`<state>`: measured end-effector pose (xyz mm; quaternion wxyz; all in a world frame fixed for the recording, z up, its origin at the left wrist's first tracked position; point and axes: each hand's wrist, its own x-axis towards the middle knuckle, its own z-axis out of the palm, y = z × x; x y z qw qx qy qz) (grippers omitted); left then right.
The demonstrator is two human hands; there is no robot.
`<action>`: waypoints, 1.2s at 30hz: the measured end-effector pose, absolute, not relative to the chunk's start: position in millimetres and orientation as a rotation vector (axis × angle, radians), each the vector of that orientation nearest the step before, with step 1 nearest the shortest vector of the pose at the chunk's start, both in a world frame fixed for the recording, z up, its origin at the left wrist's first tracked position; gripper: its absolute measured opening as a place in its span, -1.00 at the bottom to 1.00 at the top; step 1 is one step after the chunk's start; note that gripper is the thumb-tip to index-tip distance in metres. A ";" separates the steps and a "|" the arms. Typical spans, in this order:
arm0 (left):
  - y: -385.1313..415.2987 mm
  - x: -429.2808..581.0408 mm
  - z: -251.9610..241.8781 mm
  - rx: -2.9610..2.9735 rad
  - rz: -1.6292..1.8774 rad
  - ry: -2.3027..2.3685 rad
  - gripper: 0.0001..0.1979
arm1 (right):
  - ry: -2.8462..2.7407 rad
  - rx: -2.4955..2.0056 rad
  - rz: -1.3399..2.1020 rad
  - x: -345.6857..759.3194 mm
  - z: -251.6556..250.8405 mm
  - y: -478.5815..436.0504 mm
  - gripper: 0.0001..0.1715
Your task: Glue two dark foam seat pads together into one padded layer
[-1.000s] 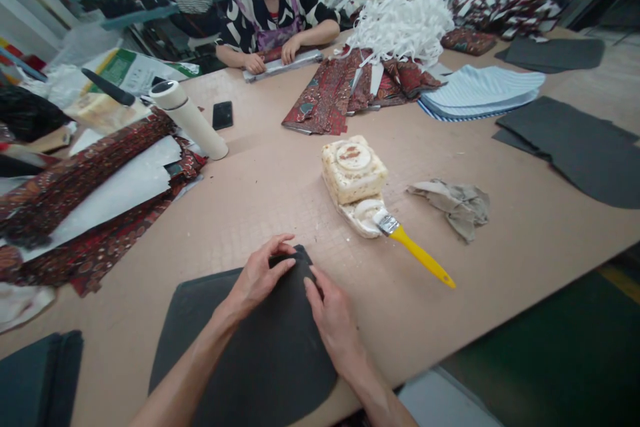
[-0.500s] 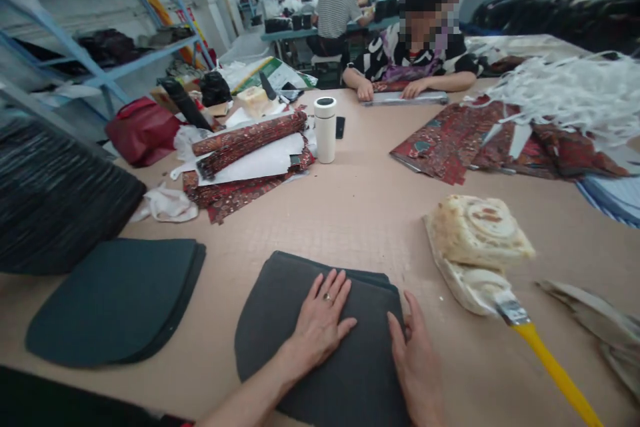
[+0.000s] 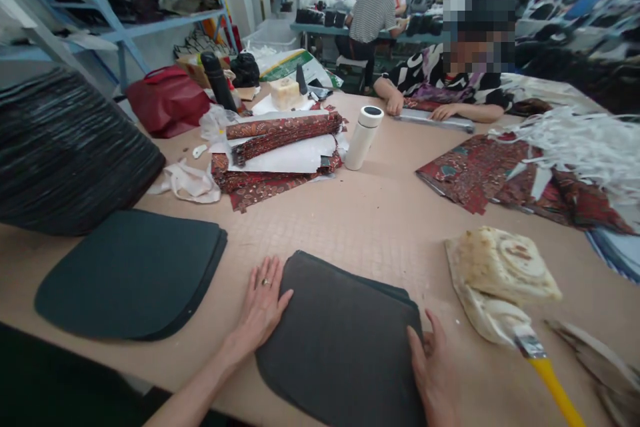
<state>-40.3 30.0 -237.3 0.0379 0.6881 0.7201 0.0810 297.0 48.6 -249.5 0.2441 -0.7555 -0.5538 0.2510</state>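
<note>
Directly in front of me lies a small stack of dark grey, round-cornered sheets [image 3: 345,340], its layers slightly offset along the far edge. My left hand [image 3: 264,300] rests flat against the stack's left side, fingers stretched out on the table and the thumb at the sheet's edge. At the right edge is my right hand [image 3: 434,363], thumb on the top sheet and fingers apart along the side. Another stack of dark green-grey sheets [image 3: 130,273] of similar shape sits to the left.
A tall stack of black pieces [image 3: 70,153] stands far left. On the right are a glue-crusted container [image 3: 510,263] and a yellow-handled brush [image 3: 553,380]. Beyond are a white flask [image 3: 364,139], rolled red patterned fabric [image 3: 285,133] and a co-worker's hands [image 3: 445,111].
My left hand has slid from the top of the grey stack to its left edge. My right hand stays at the right edge. The whole view has shifted slightly.
</note>
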 end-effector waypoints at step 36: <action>-13.4 -39.7 -219.5 1.299 0.834 2.128 -0.60 | -1.789 -1.863 0.331 302.2 -245.0 53.8 -0.23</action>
